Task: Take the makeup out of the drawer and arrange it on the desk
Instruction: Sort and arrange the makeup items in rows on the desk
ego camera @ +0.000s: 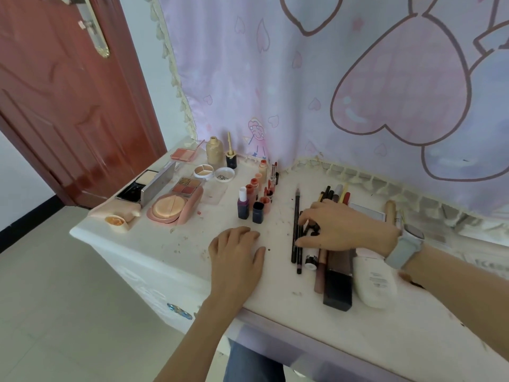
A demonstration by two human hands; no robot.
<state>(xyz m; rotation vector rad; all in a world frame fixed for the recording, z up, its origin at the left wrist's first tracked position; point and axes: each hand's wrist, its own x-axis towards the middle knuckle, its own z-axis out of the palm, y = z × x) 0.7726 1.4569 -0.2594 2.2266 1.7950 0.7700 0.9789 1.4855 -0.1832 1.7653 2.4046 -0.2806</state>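
Two hands on desk (275, 296): left hand (237, 250) flat, holds nothing; right hand (341, 226) fingers curled on black pencils (295, 230) mid-desk. Pencils probably light, stiff, roll easy, so pinch mid-shaft. Small bottles (253, 199) upright, tippy.

On the desk (275, 307), the palettes (176, 197) lie at the far left. The small bottles (254, 199) stand right of them. The pencils (297, 227) lie further right, under the right hand (341, 227). The left hand (237, 252) rests near the bottles, on the near side.
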